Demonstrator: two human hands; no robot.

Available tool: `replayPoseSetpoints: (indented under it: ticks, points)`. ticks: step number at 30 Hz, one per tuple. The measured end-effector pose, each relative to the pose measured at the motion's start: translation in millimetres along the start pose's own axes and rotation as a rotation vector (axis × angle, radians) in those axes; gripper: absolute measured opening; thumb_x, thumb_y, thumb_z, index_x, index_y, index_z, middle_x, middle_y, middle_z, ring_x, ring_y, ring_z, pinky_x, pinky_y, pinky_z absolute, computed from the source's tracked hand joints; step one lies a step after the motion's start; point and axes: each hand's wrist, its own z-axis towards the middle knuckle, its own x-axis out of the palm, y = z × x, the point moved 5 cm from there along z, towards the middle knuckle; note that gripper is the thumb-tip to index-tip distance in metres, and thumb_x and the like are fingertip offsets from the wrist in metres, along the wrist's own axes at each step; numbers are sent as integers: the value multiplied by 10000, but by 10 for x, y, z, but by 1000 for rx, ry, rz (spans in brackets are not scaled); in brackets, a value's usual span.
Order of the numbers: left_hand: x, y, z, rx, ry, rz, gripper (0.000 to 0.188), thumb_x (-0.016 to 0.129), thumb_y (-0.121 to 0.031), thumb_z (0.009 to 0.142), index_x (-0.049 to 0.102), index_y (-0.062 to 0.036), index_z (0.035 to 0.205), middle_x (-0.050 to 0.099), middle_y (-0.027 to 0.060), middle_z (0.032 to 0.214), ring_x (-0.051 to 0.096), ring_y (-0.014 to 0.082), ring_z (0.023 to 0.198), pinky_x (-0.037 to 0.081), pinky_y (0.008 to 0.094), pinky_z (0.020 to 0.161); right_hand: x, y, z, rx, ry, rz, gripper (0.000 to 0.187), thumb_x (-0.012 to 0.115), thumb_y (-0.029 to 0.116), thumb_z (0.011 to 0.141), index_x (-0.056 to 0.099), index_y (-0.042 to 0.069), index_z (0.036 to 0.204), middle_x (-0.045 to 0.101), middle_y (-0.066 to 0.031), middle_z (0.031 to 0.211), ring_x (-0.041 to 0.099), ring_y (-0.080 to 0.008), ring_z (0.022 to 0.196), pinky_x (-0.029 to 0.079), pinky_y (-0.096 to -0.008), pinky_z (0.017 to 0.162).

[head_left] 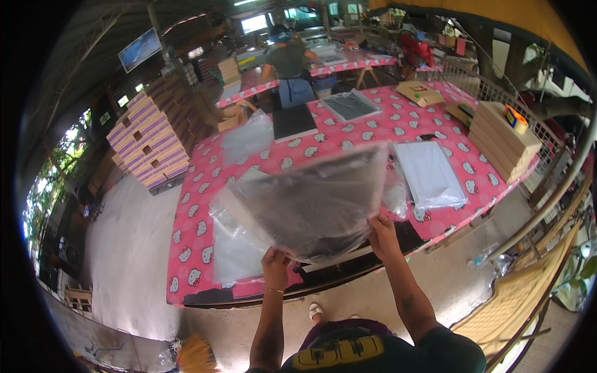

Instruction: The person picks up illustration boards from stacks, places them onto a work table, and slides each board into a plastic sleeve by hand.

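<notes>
Between my hands a large clear plastic bag (pixel 317 205) is held up, tilted over the near side of the table. A dark flat shape shows through it; I cannot tell if it lies inside or behind. My left hand (pixel 275 264) pinches the bag's near left edge. Fingers of my right hand (pixel 382 232) are closed on its near right corner. Beside my left hand, more clear plastic sheets (pixel 233 255) lie on the pink patterned table cover (pixel 193 236). To the right of the bag rests a white panel in plastic wrap (pixel 429 174). Black surface (pixel 407 237) shows along the near edge.
Farther back lie a black panel (pixel 294 122), a wrapped dark panel (pixel 350 105) and an opened cardboard box (pixel 420 93). Tape (pixel 515 119) sits on cartons (pixel 500 140) at right. Stacked boxes (pixel 151 140) stand left. A person (pixel 289 68) works at another table.
</notes>
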Motion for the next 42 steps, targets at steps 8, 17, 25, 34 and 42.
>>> replayPoseSetpoints:
  ticks: [8,17,25,34,42]
  points:
    - [-375,592,10,-206,-51,-245,155,553,-74,909,567,-15,1052,632,77,878,614,172,785,510,311,719,-821,-561,-18,151,-128,61,144,590,171,925,615,53,1002,623,-19,826,609,-125,783,503,-309,745]
    - [-544,826,-10,20,-52,188,176,557,-46,880,563,4,1048,562,20,813,506,89,687,443,239,617,-776,-616,-153,-152,-342,-860,335,685,121,829,571,47,1135,513,-71,903,541,-153,765,453,-300,743]
    - [80,313,-124,64,-20,24,217,574,-108,923,538,-2,1109,581,50,922,602,151,785,528,288,716,-245,-68,-301,15,-278,-238,357,583,183,928,483,124,1265,538,-62,1139,561,-170,994,516,-348,770]
    - [1307,288,505,49,244,-200,273,561,-47,915,510,8,1177,612,110,980,645,211,872,550,325,791,-644,789,-156,-229,-310,-262,458,503,178,967,373,93,1398,541,-29,1243,554,-156,1091,558,-337,752]
    - [2250,899,864,-158,367,-149,185,542,9,908,563,57,1085,618,127,950,657,235,858,567,323,804,-1432,1657,-64,-265,-426,-348,428,531,138,956,430,43,1361,541,15,800,522,-84,670,502,-236,620]
